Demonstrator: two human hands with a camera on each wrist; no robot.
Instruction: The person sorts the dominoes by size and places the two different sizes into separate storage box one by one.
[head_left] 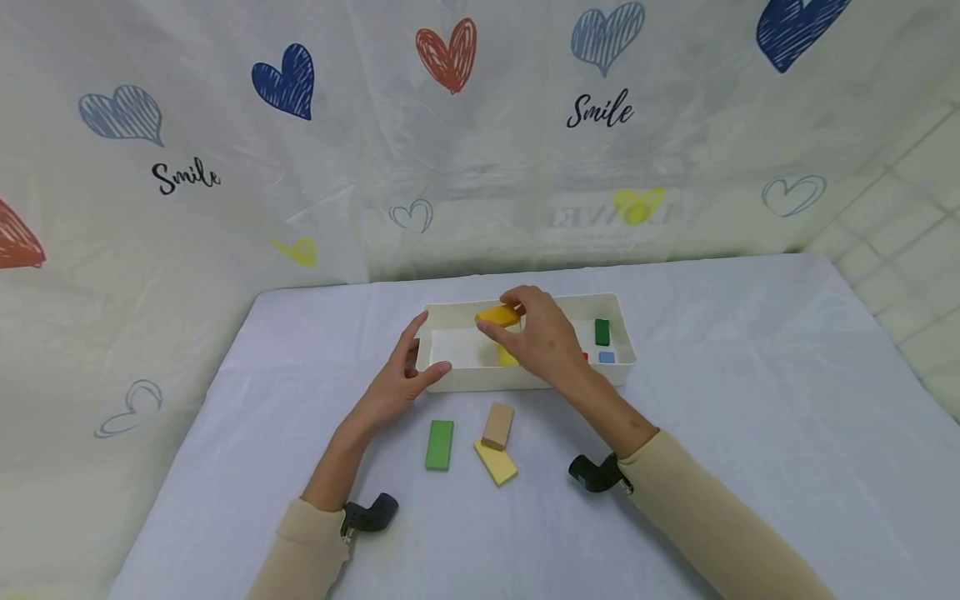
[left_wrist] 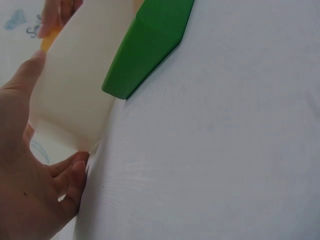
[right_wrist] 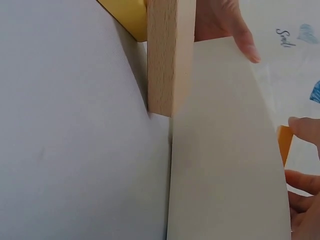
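A long white box lies across the table. My left hand grips its left end, the thumb over the front rim and the other fingers round the end wall. Over the middle of the box, my right hand pinches an orange-yellow block between thumb and fingers. Below it, a yellow piece shows inside the box, partly covered by that hand. Toward the right end of the box are a dark green block, a small blue piece and a sliver of red.
In front of the box lie a green block, a wooden block and a pale yellow block. The wooden block overlaps the pale yellow one. A white cloth covers the table, and a curtain printed with hearts hangs behind.
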